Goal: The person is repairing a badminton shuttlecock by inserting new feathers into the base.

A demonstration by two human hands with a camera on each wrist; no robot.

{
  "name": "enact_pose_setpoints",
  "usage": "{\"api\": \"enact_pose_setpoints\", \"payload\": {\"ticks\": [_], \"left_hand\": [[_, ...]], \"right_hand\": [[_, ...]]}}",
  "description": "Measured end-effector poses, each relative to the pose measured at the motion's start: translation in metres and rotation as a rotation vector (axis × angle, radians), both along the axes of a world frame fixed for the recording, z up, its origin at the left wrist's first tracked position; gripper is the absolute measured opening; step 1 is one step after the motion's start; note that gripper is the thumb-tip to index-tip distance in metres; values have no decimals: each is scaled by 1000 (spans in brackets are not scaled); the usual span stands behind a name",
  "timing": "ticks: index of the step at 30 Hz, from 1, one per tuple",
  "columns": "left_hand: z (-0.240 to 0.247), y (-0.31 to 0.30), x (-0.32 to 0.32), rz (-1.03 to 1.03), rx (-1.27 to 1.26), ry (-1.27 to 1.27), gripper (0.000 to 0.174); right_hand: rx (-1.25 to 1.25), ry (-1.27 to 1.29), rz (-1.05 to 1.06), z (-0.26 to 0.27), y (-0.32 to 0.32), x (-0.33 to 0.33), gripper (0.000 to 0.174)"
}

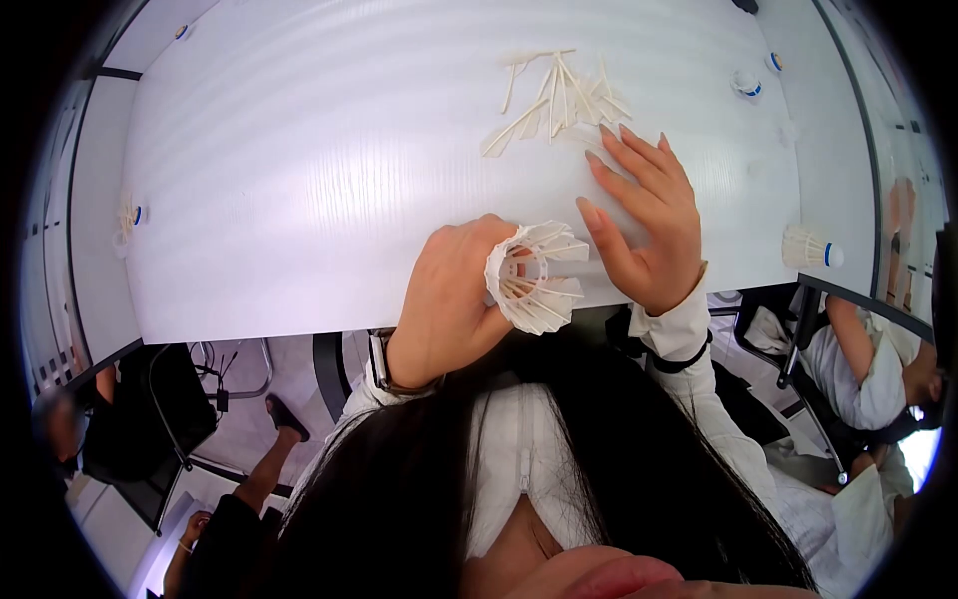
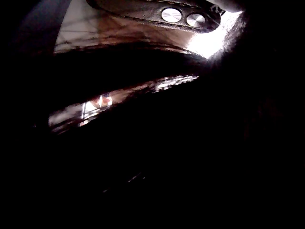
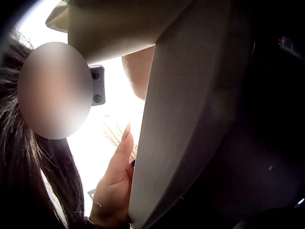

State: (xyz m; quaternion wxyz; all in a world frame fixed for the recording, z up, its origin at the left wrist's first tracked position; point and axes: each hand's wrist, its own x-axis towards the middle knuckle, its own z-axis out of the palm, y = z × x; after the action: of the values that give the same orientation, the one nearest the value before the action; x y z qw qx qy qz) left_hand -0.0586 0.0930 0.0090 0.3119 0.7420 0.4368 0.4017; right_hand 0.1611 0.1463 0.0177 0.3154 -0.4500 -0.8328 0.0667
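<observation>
In the head view my left hand (image 1: 447,295) grips a feather shuttlecock (image 1: 534,278) near the table's front edge, its open feather end facing up and a gap showing on its right side. My right hand (image 1: 651,225) is just right of it with fingers spread, holding nothing. Loose broken feathers (image 1: 559,95) lie beyond the right fingertips. The left wrist view is mostly dark, with a strap (image 2: 143,19) at the top. The right wrist view shows a hand (image 3: 114,186) with the shuttlecock feathers (image 3: 113,131) behind its thumb.
On the white table (image 1: 299,200), a shuttlecock (image 1: 810,248) lies at the right edge. Worn pieces with blue bands (image 1: 746,86) (image 1: 775,62) are at the back right, others (image 1: 138,215) (image 1: 182,33) at the left. People sit beyond both sides.
</observation>
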Motion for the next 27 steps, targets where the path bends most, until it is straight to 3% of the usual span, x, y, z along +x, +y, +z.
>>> {"api": "enact_pose_setpoints", "payload": {"ticks": [8,9,15,18,27], "left_hand": [[3,-1,7,73,-247,-211,30],[2,-3,9,164,-207,-191,29],[0,-7,5,163,-106,-77,30],[-1,-9,6,180,-223,-172,31],[-2,-8,8,181,-169,-201,30]], "right_hand": [[0,4,-5,-4,0,-1,36],[-18,3,3,-5,0,0,36],[-42,5,37,1,-1,-5,36],[-59,46,77,-1,0,-2,33],[-61,209,80,-4,-1,0,23]]}}
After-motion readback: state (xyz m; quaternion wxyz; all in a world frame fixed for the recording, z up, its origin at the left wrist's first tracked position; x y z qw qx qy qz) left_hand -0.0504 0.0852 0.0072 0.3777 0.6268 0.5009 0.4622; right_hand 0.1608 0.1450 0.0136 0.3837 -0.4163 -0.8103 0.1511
